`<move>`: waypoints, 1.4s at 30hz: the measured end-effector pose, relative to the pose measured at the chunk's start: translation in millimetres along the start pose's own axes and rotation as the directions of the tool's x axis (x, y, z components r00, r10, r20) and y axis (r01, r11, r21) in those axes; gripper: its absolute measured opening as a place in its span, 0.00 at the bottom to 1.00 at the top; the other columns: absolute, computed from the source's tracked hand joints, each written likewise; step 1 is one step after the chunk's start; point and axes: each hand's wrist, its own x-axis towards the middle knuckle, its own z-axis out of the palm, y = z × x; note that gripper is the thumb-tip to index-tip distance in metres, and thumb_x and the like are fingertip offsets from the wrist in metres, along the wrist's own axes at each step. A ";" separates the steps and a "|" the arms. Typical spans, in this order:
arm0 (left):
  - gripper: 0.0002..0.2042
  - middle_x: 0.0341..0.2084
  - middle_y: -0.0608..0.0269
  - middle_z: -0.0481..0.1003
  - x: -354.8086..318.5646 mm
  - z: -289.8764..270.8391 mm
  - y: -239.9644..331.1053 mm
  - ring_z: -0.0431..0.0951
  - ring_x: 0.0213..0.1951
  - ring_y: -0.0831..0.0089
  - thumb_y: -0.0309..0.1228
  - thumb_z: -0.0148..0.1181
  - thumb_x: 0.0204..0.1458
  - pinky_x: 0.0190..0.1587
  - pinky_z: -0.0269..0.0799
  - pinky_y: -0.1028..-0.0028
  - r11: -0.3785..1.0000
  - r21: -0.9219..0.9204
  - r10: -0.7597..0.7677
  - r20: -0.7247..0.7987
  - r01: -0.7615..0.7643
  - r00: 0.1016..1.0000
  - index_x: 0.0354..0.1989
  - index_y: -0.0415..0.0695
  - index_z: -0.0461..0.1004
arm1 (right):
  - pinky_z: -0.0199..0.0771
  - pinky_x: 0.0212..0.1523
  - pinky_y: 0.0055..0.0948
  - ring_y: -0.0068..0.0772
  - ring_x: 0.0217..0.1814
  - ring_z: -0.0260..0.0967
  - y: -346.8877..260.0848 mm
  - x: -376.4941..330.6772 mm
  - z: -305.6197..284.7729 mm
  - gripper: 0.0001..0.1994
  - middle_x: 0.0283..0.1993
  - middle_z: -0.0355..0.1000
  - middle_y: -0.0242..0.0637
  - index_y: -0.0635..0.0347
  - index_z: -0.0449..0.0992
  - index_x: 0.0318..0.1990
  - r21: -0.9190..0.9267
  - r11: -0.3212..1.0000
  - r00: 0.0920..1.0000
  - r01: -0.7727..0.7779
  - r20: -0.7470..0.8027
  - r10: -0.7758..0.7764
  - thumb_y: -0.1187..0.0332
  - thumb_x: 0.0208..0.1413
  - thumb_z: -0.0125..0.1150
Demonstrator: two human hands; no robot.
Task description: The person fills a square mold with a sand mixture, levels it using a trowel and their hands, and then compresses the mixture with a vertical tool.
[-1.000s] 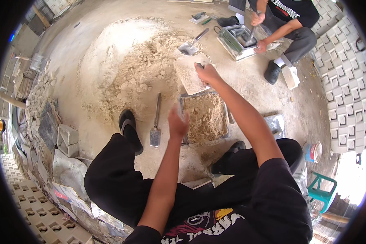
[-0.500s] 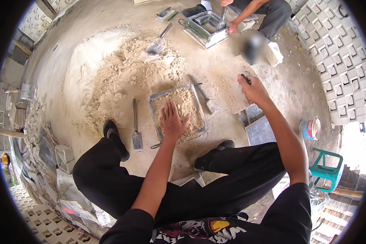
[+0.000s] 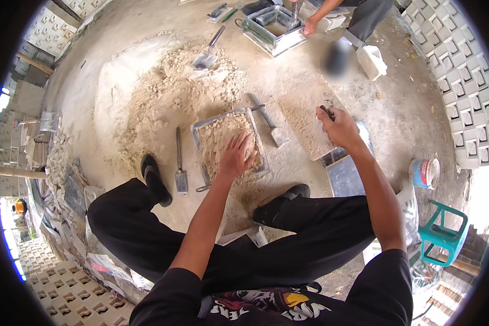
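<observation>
My left hand (image 3: 236, 156) lies with fingers stretched on the crumbly, sandy mix (image 3: 223, 136) that fills a square metal mould frame (image 3: 196, 142). Thin bent handles stick out at two corners of the frame. To the right, my right hand (image 3: 340, 128) is closed round a short dark handle (image 3: 326, 112). Below and beside that hand is a flat, sand-coated rectangular board (image 3: 304, 119); I cannot tell whether the handle is joined to it. A small shovel (image 3: 271, 124) lies between frame and board, and another shovel (image 3: 180, 163) lies left of the frame.
A heap of sandy mix (image 3: 163, 92) with a trowel (image 3: 206, 57) spreads ahead. At the far right, another person's hand (image 3: 310, 26) touches a second mould frame (image 3: 277, 32). Grey plates (image 3: 345, 176), a paint bucket (image 3: 424, 173) and a green stool (image 3: 444, 233) stand or lie to my right.
My left hand has shifted slightly over the mix, staying flat. My right hand keeps its grip on the dark handle; the sandy board beside it now shows more clearly. The whole view has tilted slightly.
</observation>
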 end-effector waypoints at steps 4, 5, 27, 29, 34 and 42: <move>0.32 0.67 0.50 0.55 -7.6 -3.0 25.0 0.54 0.69 0.58 0.44 0.50 0.58 0.71 0.44 0.57 0.993 0.114 0.026 0.042 -0.031 0.999 0.66 0.36 0.57 | 0.69 0.29 0.39 0.38 0.21 0.70 6.1 -1.8 -3.8 0.27 0.22 0.71 0.46 0.68 0.73 0.29 -0.073 0.997 1.000 0.015 -0.013 -0.016 0.45 0.59 0.55; 0.32 0.68 0.51 0.55 -9.4 -4.4 29.0 0.53 0.69 0.58 0.44 0.49 0.58 0.71 0.43 0.58 0.989 0.142 0.019 0.060 -0.027 0.998 0.67 0.36 0.55 | 0.69 0.29 0.38 0.37 0.21 0.70 4.6 -3.6 -5.0 0.27 0.22 0.71 0.45 0.68 0.73 0.29 -0.058 0.998 1.000 -0.015 0.001 0.015 0.46 0.59 0.55; 0.33 0.71 0.55 0.47 4.5 -29.3 -99.9 0.44 0.72 0.62 0.47 0.44 0.61 0.72 0.29 0.51 0.869 0.288 -0.397 -0.077 0.402 0.915 0.70 0.40 0.48 | 0.69 0.40 0.41 0.48 0.36 0.74 -1.3 -3.1 14.2 0.26 0.30 0.75 0.49 0.67 0.77 0.34 -0.177 0.984 0.998 0.009 0.062 0.002 0.46 0.59 0.54; 0.35 0.72 0.55 0.46 -7.9 -27.3 -103.0 0.44 0.73 0.61 0.48 0.45 0.60 0.72 0.29 0.52 0.888 0.191 -0.402 -0.120 0.419 0.908 0.71 0.41 0.47 | 0.69 0.43 0.41 0.51 0.40 0.74 -4.3 2.3 21.0 0.26 0.34 0.75 0.51 0.67 0.77 0.36 -0.198 0.980 0.997 0.032 0.082 -0.016 0.46 0.59 0.54; 0.35 0.71 0.53 0.47 -31.1 -31.0 -37.4 0.42 0.73 0.58 0.51 0.44 0.60 0.72 0.29 0.54 0.985 0.059 -0.166 0.078 0.162 0.983 0.71 0.43 0.48 | 0.68 0.48 0.43 0.54 0.45 0.73 -19.3 3.3 29.5 0.27 0.39 0.75 0.55 0.66 0.76 0.39 -0.289 0.953 0.992 0.094 0.103 -0.067 0.45 0.59 0.53; 0.36 0.71 0.54 0.47 -18.0 -30.5 -52.2 0.46 0.72 0.60 0.47 0.46 0.59 0.72 0.34 0.54 0.962 0.133 -0.241 0.012 0.237 0.970 0.71 0.41 0.45 | 0.68 0.46 0.43 0.55 0.44 0.72 -23.6 5.6 40.8 0.26 0.37 0.74 0.56 0.68 0.75 0.37 -0.254 0.956 0.981 0.145 0.165 -0.105 0.46 0.60 0.54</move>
